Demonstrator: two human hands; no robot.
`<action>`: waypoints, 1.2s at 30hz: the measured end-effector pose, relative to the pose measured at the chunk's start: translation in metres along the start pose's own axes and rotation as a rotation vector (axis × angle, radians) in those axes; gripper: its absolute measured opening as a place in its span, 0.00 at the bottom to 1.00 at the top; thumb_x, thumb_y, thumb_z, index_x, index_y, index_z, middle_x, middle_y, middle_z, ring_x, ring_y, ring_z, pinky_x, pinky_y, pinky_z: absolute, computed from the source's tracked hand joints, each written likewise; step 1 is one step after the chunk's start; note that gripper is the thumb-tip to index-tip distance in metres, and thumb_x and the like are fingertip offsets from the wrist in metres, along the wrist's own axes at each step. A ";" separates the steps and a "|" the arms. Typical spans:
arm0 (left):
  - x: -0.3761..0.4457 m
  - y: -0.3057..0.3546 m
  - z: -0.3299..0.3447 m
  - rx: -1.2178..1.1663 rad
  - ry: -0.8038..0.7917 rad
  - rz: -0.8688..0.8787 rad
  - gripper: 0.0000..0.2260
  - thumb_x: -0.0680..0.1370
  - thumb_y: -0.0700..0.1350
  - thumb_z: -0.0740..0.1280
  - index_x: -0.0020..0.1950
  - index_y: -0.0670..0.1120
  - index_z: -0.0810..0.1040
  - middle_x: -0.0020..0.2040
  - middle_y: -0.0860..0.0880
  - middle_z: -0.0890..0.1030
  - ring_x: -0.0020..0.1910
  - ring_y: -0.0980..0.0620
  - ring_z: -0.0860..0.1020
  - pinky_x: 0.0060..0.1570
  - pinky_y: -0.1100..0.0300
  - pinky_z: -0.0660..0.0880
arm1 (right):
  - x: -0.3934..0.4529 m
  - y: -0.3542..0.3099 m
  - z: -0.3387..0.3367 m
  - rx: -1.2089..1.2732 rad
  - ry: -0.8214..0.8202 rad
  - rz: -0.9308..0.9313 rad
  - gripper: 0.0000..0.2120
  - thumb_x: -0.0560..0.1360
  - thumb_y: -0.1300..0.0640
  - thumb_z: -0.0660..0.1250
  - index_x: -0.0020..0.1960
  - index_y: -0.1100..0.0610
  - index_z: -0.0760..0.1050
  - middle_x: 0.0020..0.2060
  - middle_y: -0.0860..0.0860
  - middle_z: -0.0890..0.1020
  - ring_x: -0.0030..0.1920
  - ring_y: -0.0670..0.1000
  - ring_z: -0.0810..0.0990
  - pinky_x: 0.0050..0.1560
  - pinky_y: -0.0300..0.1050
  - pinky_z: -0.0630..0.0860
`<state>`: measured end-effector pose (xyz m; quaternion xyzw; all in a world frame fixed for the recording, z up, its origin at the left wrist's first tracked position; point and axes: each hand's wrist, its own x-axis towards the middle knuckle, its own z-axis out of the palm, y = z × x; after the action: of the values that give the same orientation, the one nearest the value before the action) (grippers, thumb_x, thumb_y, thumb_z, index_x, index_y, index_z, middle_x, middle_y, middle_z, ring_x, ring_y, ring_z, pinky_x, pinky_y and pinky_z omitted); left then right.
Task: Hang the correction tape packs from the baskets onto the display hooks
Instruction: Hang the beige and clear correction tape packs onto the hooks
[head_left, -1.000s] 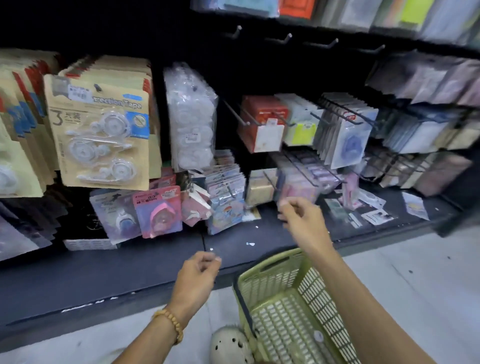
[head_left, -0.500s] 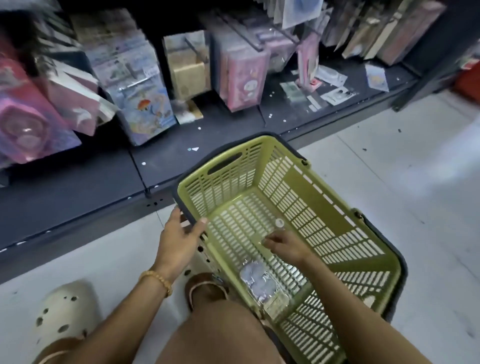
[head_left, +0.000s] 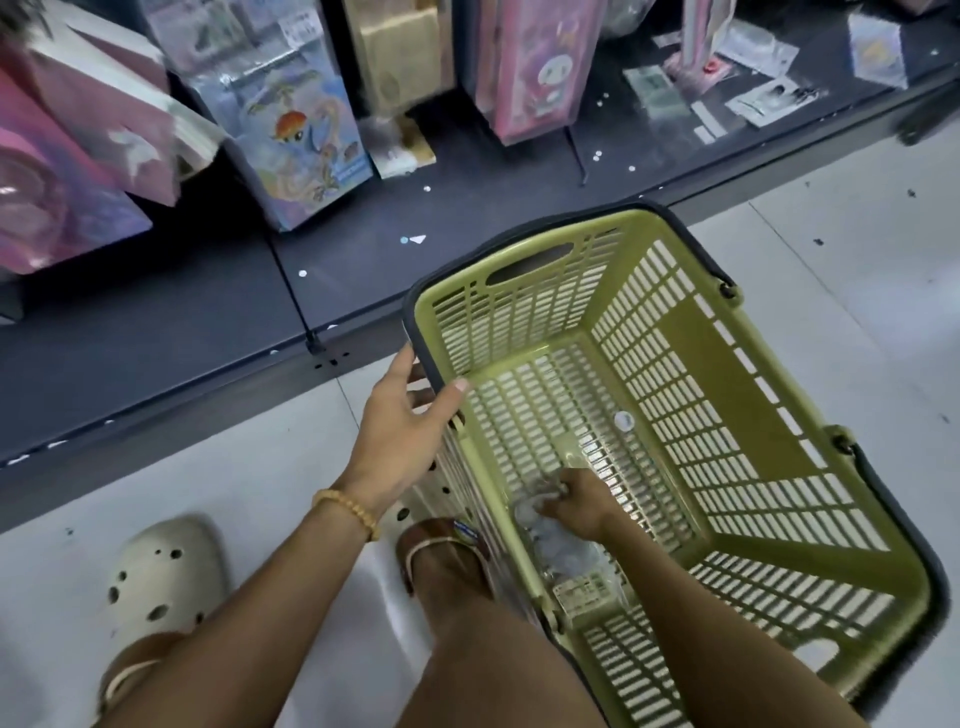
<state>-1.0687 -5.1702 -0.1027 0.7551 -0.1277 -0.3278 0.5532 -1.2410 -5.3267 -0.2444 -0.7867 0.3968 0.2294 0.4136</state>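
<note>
Basket (head_left: 769, 431), green and slatted, sits on the pale floor (head_left: 857, 218) in front of the dark bottom shelf (head_left: 197, 332), and it is close to bare: the only stock I can make out in it is one clear correction tape pack (head_left: 563, 553) lying flat on the basket bottom by the near wall, directly under the right hand (head_left: 576, 501). That hand reaches down inside, its fingers (head_left: 553, 493) curled onto the far end of the pack; they look pinched on the plastic, though blur keeps me from seeing how firm the hold is. The left hand (head_left: 400, 431) is outside, its thumb hooked over the dark rim (head_left: 415, 332) at the near left corner and the other fingers against the wall below it, so it is gripping the basket to steady it.

Beyond the left fingers, packaged goods (a pink pack (head_left: 535, 67) and a cartoon-printed pack (head_left: 296, 119) among them) stand along the shelf, with loose cards further right. No display hooks are in sight here, so I cannot tell how many packs already hang.

Judging from the basket alone, this one is nearly emptied, with what appears to be its last pack just being picked up. Left to do, as I read it: lift the pack clear, raise it to the display, and thread its hang hole onto a hook. Whether other baskets wait is not shown.
</note>
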 end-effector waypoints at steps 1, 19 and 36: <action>0.000 0.000 0.000 -0.008 -0.002 -0.001 0.18 0.81 0.46 0.69 0.60 0.69 0.71 0.59 0.60 0.80 0.57 0.53 0.81 0.53 0.57 0.79 | -0.003 -0.004 -0.006 0.049 0.024 -0.039 0.03 0.76 0.63 0.71 0.46 0.62 0.78 0.39 0.51 0.77 0.44 0.51 0.76 0.47 0.45 0.76; -0.038 0.101 -0.018 0.307 -0.057 0.247 0.41 0.69 0.66 0.72 0.79 0.54 0.63 0.69 0.57 0.70 0.71 0.57 0.67 0.72 0.57 0.65 | -0.126 -0.235 -0.160 0.775 0.563 -0.509 0.06 0.72 0.59 0.77 0.38 0.57 0.81 0.34 0.57 0.82 0.36 0.51 0.78 0.42 0.53 0.78; -0.066 0.162 -0.118 -0.335 0.059 0.256 0.10 0.81 0.35 0.66 0.60 0.45 0.79 0.55 0.45 0.86 0.57 0.42 0.83 0.61 0.44 0.79 | -0.183 -0.370 -0.184 0.725 0.210 -0.733 0.07 0.80 0.57 0.69 0.44 0.55 0.83 0.40 0.54 0.82 0.43 0.54 0.79 0.48 0.55 0.79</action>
<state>-1.0155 -5.1029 0.0900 0.6393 -0.1502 -0.2493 0.7117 -1.0397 -5.2730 0.1572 -0.6991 0.1889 -0.1622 0.6703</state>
